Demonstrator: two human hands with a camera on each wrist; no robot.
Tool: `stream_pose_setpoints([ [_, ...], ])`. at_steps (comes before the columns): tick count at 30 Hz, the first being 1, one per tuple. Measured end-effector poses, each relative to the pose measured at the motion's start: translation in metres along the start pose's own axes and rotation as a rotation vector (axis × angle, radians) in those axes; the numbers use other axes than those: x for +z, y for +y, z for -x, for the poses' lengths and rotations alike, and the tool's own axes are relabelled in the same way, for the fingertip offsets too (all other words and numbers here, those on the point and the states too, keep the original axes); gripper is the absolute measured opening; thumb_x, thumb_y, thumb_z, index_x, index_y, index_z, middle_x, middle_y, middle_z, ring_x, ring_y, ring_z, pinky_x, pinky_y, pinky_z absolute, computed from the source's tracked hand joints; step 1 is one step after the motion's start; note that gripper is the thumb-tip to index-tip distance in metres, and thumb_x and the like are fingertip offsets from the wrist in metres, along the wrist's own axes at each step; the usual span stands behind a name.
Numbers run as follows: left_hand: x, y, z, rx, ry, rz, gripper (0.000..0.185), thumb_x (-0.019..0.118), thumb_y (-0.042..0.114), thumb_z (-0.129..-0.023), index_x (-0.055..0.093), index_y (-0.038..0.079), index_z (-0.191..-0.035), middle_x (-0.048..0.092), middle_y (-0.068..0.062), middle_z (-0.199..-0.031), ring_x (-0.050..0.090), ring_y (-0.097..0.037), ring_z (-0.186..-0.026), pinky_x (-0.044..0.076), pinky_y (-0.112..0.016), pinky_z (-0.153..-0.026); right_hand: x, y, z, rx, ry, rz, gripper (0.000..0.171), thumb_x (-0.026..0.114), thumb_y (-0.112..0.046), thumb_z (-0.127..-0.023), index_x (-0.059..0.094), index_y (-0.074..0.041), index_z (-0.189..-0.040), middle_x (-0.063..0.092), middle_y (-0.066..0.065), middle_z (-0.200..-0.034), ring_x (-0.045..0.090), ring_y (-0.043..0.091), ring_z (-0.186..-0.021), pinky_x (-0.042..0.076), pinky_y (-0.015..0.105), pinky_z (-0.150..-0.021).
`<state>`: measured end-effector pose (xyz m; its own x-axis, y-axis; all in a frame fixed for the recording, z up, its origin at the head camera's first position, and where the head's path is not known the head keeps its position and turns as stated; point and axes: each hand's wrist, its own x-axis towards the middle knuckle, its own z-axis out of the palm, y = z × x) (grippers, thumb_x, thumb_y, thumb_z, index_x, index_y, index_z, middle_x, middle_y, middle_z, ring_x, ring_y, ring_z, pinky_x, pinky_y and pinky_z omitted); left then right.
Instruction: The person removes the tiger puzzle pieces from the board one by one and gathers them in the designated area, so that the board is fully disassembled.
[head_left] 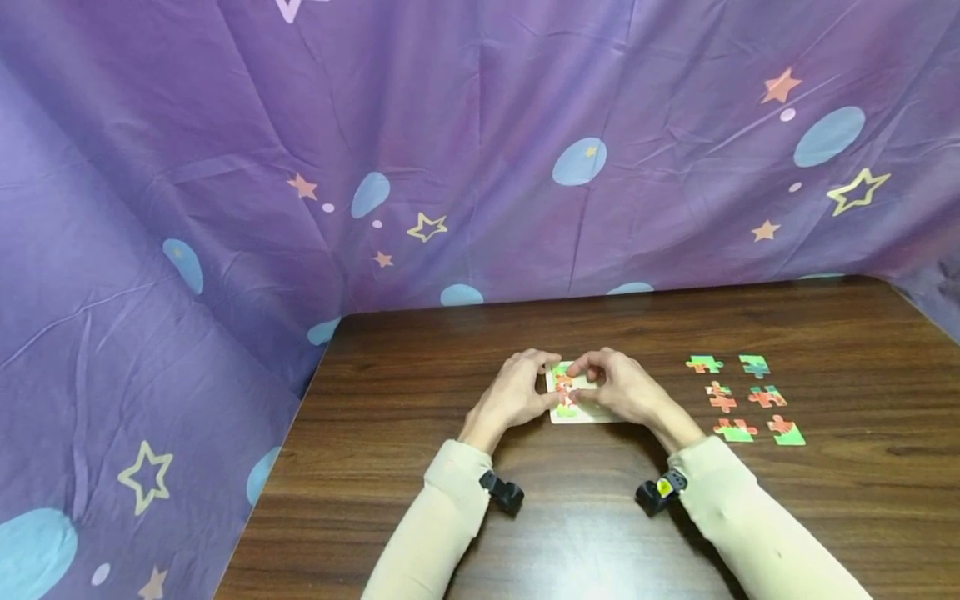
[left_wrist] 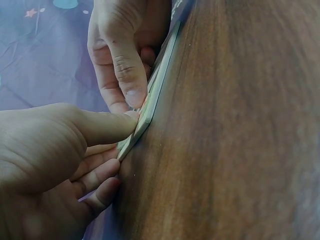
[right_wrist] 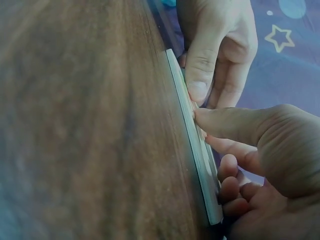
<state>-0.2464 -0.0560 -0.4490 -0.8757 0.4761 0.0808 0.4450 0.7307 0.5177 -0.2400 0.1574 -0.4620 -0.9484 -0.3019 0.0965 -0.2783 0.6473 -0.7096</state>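
A small pale puzzle board point(head_left: 588, 414) lies flat on the wooden table, with red and green pieces point(head_left: 564, 390) set in its left part. My left hand point(head_left: 542, 390) grips the board's left edge, thumb point(left_wrist: 112, 127) pressing on top and fingers point(left_wrist: 97, 177) curled beside the edge. My right hand point(head_left: 591, 377) holds the board from the right, thumb point(right_wrist: 225, 125) laid on its surface and fingers point(right_wrist: 231, 192) curled against the edge. The board's thin rim point(left_wrist: 152, 97) point(right_wrist: 197, 150) shows edge-on in both wrist views. Most of the board's face is hidden under the hands.
Several loose red, green and blue puzzle pieces point(head_left: 742, 398) lie in two columns to the right of the board. A dark wooden table point(head_left: 450, 358) ends at left and back against a purple star-patterned cloth point(head_left: 225, 208).
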Motion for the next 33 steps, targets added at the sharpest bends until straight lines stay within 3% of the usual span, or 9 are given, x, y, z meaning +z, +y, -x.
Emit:
stream_pose_setpoints([
  [6, 0.0000, 0.0001, -0.0005, -0.021, 0.006, 0.002, 0.062, 0.083, 0.027, -0.090, 0.059, 0.016, -0.146, 0.062, -0.002, -0.140, 0.058, -0.020, -0.122, 0.048, -0.032, -0.107, 0.0008, -0.0003, -0.0011, 0.001, 0.013, -0.011, 0.032, 0.088, -0.015, -0.080, 0.073, -0.013, -0.109, 0.063, 0.006, -0.097, 0.055, 0.021, -0.089, 0.045, 0.036, -0.081],
  [19, 0.0003, 0.0055, -0.0010, -0.030, -0.010, -0.007, 0.063, 0.082, 0.030, -0.091, 0.058, 0.016, -0.148, 0.060, -0.002, -0.145, 0.052, -0.023, -0.136, 0.040, -0.033, -0.118, -0.0010, -0.0050, -0.0015, 0.013, 0.065, 0.011, 0.020, 0.081, -0.011, -0.085, 0.074, -0.010, -0.104, 0.068, 0.000, -0.090, 0.060, 0.017, -0.084, 0.048, 0.035, -0.080],
  [27, -0.0009, 0.0015, -0.0007, 0.009, -0.007, 0.002, 0.061, 0.081, 0.027, -0.092, 0.059, 0.014, -0.146, 0.062, -0.005, -0.139, 0.056, -0.022, -0.127, 0.043, -0.034, -0.113, 0.0015, -0.0035, -0.0024, 0.031, 0.047, 0.010, 0.019, 0.081, -0.013, -0.085, 0.075, -0.011, -0.103, 0.068, 0.002, -0.093, 0.059, 0.017, -0.084, 0.047, 0.034, -0.078],
  [33, 0.0007, -0.0022, -0.0006, -0.003, -0.004, 0.015, 0.055, 0.077, 0.029, -0.096, 0.060, 0.015, -0.146, 0.063, -0.004, -0.138, 0.057, -0.021, -0.124, 0.045, -0.034, -0.110, 0.0028, -0.0039, -0.0029, 0.038, 0.044, 0.023, 0.024, 0.083, -0.016, -0.084, 0.074, -0.012, -0.106, 0.068, 0.003, -0.095, 0.059, 0.018, -0.086, 0.047, 0.035, -0.079],
])
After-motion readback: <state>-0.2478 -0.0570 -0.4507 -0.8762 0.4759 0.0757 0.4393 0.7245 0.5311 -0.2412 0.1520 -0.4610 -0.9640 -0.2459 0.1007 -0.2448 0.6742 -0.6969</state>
